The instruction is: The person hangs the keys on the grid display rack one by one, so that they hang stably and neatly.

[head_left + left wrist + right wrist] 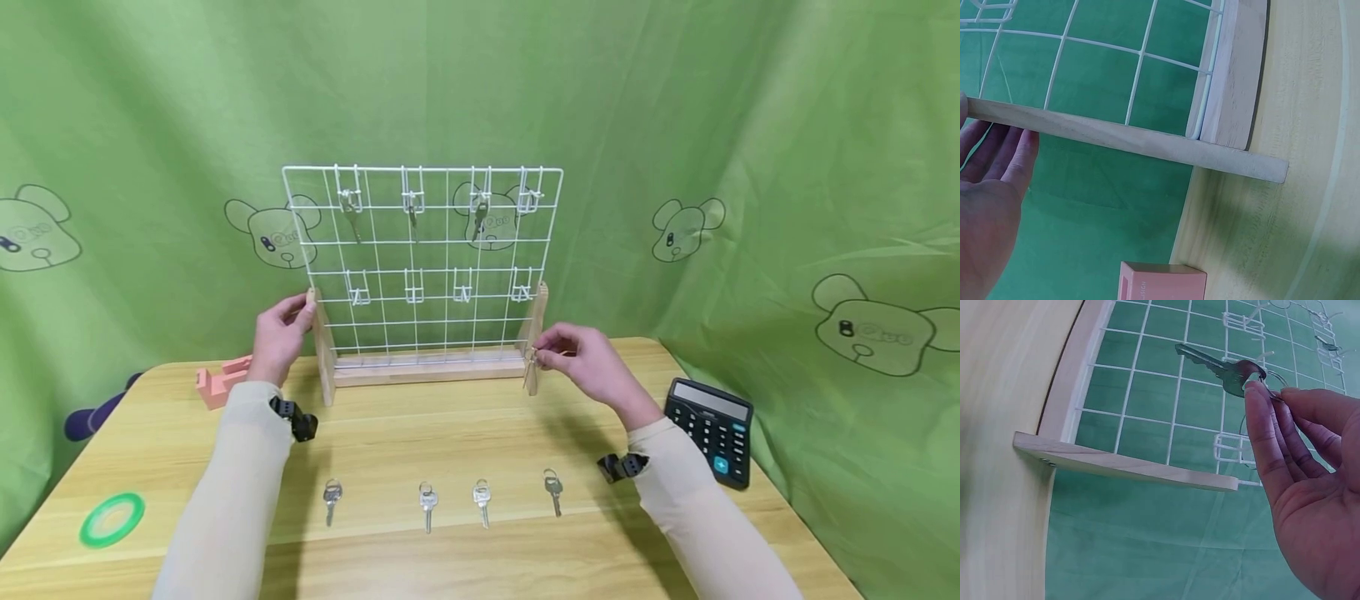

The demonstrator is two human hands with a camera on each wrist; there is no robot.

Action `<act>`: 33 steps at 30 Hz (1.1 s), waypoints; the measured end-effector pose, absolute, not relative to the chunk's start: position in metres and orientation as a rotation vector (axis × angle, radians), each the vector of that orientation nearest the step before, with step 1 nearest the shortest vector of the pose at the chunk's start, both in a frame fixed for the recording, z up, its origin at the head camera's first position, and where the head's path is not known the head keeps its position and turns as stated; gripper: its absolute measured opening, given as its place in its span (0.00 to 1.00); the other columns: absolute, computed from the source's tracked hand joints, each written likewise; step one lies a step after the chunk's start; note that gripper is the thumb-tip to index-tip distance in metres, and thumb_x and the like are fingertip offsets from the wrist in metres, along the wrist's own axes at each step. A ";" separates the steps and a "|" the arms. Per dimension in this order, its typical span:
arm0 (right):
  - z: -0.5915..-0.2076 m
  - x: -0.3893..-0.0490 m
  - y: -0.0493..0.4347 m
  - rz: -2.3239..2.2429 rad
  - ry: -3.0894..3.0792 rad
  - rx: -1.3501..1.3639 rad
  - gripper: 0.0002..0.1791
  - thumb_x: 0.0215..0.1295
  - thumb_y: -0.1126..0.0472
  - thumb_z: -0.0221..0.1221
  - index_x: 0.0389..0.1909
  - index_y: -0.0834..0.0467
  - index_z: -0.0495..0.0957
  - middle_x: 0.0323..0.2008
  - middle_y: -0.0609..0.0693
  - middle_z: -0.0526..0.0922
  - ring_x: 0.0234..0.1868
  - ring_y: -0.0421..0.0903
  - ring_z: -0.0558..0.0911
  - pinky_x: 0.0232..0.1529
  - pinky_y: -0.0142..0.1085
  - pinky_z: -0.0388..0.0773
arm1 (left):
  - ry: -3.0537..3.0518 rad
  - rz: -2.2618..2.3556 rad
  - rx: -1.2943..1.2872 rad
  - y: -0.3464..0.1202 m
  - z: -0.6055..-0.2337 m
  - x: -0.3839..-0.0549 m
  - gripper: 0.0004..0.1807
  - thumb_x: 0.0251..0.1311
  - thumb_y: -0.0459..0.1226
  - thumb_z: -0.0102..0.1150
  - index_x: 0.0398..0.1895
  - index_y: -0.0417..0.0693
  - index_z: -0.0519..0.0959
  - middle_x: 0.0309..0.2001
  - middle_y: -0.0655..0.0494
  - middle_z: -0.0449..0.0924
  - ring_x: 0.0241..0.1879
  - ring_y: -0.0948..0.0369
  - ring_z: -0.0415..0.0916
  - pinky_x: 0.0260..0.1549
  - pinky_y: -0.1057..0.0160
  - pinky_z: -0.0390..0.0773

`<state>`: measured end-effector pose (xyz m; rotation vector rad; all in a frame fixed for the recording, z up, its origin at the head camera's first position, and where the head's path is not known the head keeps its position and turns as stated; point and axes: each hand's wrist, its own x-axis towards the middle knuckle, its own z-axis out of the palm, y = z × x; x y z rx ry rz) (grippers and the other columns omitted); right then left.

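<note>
A white wire grid rack stands on a wooden base [427, 372] with a wooden upright at each side. My left hand [277, 340] holds the top of the left upright [1141, 139], fingers behind it and the thumb tip at the edge of the left wrist view. Near the right upright [537, 321], my right hand [588, 362] pinches a key [1232, 375] by its ring. Three keys hang from the upper hooks: a left key [354, 221], a middle key [413, 218] and a right key [480, 218]. The fourth upper hook [529, 200] and the lower hooks [415, 292] carry no key.
Several keys lie in a row at the table's front, among them a left key [332, 500] and a right key [554, 492]. A calculator [708, 429] lies at right. A green tape roll [90, 533] and a pink block-like holder [217, 386] are at left. Green fabric [615, 108] hangs behind.
</note>
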<state>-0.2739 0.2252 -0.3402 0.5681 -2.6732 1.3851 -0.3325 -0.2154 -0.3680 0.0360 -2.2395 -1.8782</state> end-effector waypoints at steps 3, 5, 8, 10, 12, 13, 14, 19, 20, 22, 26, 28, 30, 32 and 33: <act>-0.336 -0.275 0.224 1.415 -2.650 0.548 0.07 0.64 0.70 0.62 0.43 0.64 0.80 0.36 0.55 0.83 0.38 0.51 0.82 0.40 0.39 0.85 | -2.252 -1.874 0.046 -0.215 -0.368 -0.332 0.28 0.73 0.43 0.51 0.71 0.41 0.64 0.65 0.40 0.69 0.62 0.48 0.69 0.63 0.56 0.69; -0.332 -0.276 0.224 1.431 -2.629 0.538 0.08 0.64 0.70 0.62 0.43 0.65 0.79 0.37 0.56 0.83 0.38 0.52 0.82 0.40 0.38 0.85 | -2.257 -1.871 0.048 -0.215 -0.368 -0.332 0.28 0.73 0.43 0.51 0.71 0.41 0.64 0.65 0.40 0.69 0.62 0.48 0.69 0.63 0.56 0.69; -0.325 -0.277 0.224 1.439 -2.596 0.540 0.08 0.64 0.71 0.62 0.44 0.66 0.79 0.37 0.57 0.83 0.38 0.52 0.82 0.39 0.36 0.85 | -2.252 -1.871 0.050 -0.216 -0.368 -0.332 0.28 0.73 0.43 0.52 0.71 0.41 0.64 0.65 0.40 0.69 0.62 0.48 0.69 0.63 0.57 0.70; -0.320 -0.278 0.224 1.434 -2.576 0.550 0.08 0.64 0.71 0.62 0.44 0.66 0.79 0.36 0.57 0.83 0.37 0.53 0.83 0.39 0.35 0.85 | -2.252 -1.865 0.054 -0.216 -0.368 -0.332 0.28 0.73 0.43 0.51 0.71 0.40 0.64 0.65 0.39 0.69 0.62 0.48 0.69 0.63 0.56 0.70; -0.316 -0.279 0.223 1.430 -2.561 0.558 0.08 0.64 0.71 0.62 0.43 0.66 0.79 0.36 0.58 0.83 0.37 0.54 0.83 0.39 0.35 0.85 | -2.246 -1.863 0.058 -0.217 -0.368 -0.332 0.27 0.73 0.43 0.52 0.70 0.40 0.65 0.64 0.40 0.70 0.61 0.48 0.70 0.63 0.57 0.70; -0.313 -0.280 0.223 1.428 -2.557 0.558 0.08 0.64 0.71 0.62 0.43 0.66 0.79 0.36 0.58 0.83 0.37 0.54 0.83 0.39 0.35 0.85 | -2.244 -1.861 0.057 -0.217 -0.368 -0.331 0.27 0.73 0.42 0.52 0.70 0.40 0.65 0.64 0.40 0.70 0.61 0.48 0.70 0.63 0.57 0.70; -0.312 -0.280 0.223 1.428 -2.554 0.558 0.08 0.64 0.71 0.62 0.43 0.65 0.79 0.36 0.58 0.83 0.37 0.55 0.83 0.39 0.35 0.85 | -2.245 -1.858 0.056 -0.217 -0.368 -0.331 0.27 0.73 0.42 0.52 0.70 0.40 0.65 0.64 0.40 0.70 0.61 0.48 0.70 0.63 0.57 0.70; -0.305 -0.284 0.222 1.420 -2.558 0.548 0.08 0.65 0.69 0.62 0.44 0.65 0.79 0.37 0.57 0.83 0.39 0.56 0.83 0.39 0.36 0.84 | -2.248 -1.856 0.052 -0.217 -0.368 -0.330 0.28 0.73 0.43 0.52 0.70 0.41 0.65 0.64 0.40 0.70 0.61 0.48 0.70 0.63 0.57 0.70; -0.304 -0.285 0.222 1.420 -2.557 0.547 0.08 0.65 0.69 0.62 0.44 0.65 0.79 0.37 0.58 0.83 0.39 0.55 0.83 0.39 0.36 0.84 | -2.252 -1.855 0.055 -0.217 -0.368 -0.330 0.28 0.73 0.43 0.52 0.70 0.41 0.65 0.64 0.40 0.70 0.61 0.48 0.70 0.63 0.56 0.70; -0.302 -0.287 0.222 1.413 -2.552 0.542 0.08 0.66 0.68 0.62 0.44 0.65 0.79 0.38 0.58 0.83 0.39 0.54 0.83 0.40 0.35 0.84 | -2.258 -1.855 0.062 -0.217 -0.368 -0.330 0.28 0.73 0.43 0.52 0.71 0.41 0.65 0.64 0.40 0.70 0.61 0.48 0.69 0.63 0.56 0.69; -0.298 -0.290 0.222 1.414 -2.534 0.529 0.09 0.66 0.67 0.62 0.45 0.65 0.79 0.38 0.58 0.83 0.39 0.52 0.83 0.41 0.33 0.83 | -2.263 -1.857 0.068 -0.216 -0.368 -0.330 0.28 0.73 0.43 0.52 0.71 0.41 0.64 0.64 0.40 0.70 0.62 0.48 0.69 0.64 0.55 0.69; -0.295 -0.291 0.222 1.428 -2.516 0.532 0.10 0.66 0.67 0.62 0.46 0.65 0.79 0.39 0.58 0.83 0.39 0.54 0.83 0.41 0.33 0.83 | -2.261 -1.856 0.065 -0.216 -0.368 -0.330 0.28 0.73 0.43 0.52 0.71 0.40 0.65 0.64 0.40 0.70 0.62 0.48 0.69 0.63 0.55 0.69; -0.292 -0.293 0.220 1.446 -2.498 0.533 0.10 0.66 0.68 0.62 0.46 0.66 0.79 0.39 0.59 0.83 0.40 0.55 0.83 0.42 0.33 0.84 | -2.259 -1.855 0.063 -0.216 -0.368 -0.331 0.28 0.73 0.43 0.52 0.70 0.40 0.65 0.64 0.40 0.70 0.61 0.48 0.70 0.63 0.56 0.70; -0.289 -0.294 0.219 1.464 -2.481 0.531 0.10 0.66 0.68 0.62 0.46 0.66 0.79 0.39 0.59 0.83 0.40 0.56 0.83 0.42 0.33 0.84 | -2.257 -1.855 0.060 -0.216 -0.368 -0.331 0.28 0.73 0.43 0.52 0.70 0.40 0.65 0.64 0.40 0.70 0.61 0.48 0.70 0.63 0.56 0.70; -0.288 -0.294 0.218 1.467 -2.475 0.531 0.10 0.66 0.68 0.62 0.47 0.67 0.79 0.39 0.59 0.83 0.41 0.57 0.83 0.43 0.33 0.83 | -2.258 -1.854 0.060 -0.216 -0.368 -0.331 0.28 0.73 0.43 0.52 0.70 0.41 0.65 0.64 0.40 0.70 0.61 0.48 0.70 0.63 0.56 0.70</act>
